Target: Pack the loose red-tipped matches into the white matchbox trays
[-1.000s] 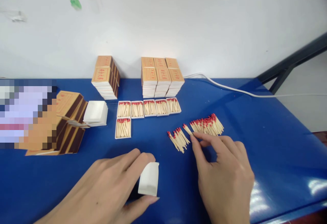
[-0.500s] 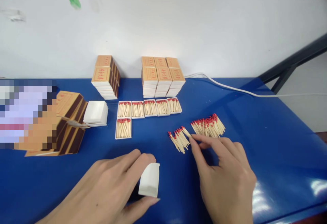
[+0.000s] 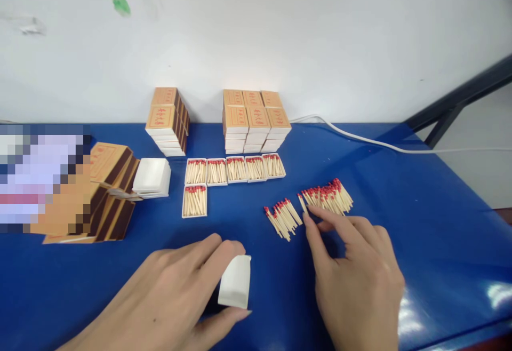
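Note:
Between the thumb and fingers of my left hand [image 3: 172,292] is a white matchbox tray [image 3: 235,281], its inside bare where it shows. My right hand [image 3: 356,271] pinches a single match [image 3: 303,204] by its lower end, at the left edge of a loose match pile [image 3: 330,197]. Left of that hand lies a smaller group of matches [image 3: 282,220], red heads pointing away from me. Farther back, several trays filled with matches [image 3: 236,168] stand in a row, and one more filled tray [image 3: 194,201] sits in front of the row's left end.
Closed matchboxes stand in two stacks, one left [image 3: 162,119] and one nearer the middle [image 3: 256,121], by the white wall. White trays [image 3: 151,176] are stacked beside flat matchbox sleeves [image 3: 112,180] on the left. A white cable [image 3: 360,136] crosses the blue table [image 3: 420,223].
My right hand has moved slightly right, from the smaller group to the edge of the larger pile. A match now lies at that group's right end. My left hand keeps its hold.

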`<state>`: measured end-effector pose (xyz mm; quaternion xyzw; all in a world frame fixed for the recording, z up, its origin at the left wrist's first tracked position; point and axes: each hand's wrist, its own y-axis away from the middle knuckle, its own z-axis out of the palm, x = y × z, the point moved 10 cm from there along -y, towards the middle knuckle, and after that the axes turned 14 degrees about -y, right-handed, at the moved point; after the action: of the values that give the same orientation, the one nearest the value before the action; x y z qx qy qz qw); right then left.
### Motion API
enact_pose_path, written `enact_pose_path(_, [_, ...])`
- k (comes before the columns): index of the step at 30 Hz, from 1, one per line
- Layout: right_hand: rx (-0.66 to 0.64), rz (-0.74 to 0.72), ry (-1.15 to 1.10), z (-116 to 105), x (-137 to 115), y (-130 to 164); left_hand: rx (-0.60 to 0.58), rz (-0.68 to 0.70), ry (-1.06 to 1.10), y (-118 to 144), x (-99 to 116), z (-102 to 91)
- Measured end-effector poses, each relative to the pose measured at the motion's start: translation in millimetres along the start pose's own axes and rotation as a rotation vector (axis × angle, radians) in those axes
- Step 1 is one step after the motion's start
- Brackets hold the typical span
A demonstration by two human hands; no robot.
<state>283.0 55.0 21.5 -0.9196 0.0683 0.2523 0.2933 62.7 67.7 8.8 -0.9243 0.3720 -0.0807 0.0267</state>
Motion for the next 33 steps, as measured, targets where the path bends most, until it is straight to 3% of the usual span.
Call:
enact_pose_path(20, [-0.041, -0.012, -0.128, 3, -4, 0, 0.0, 0.003, -0.011, -1, 0, -2.1])
enact_pose_path(33, [0.046, 0.081, -0.02, -3, 5, -6, -0.026, -0.015, 0.035, -1, -4, 1.7])
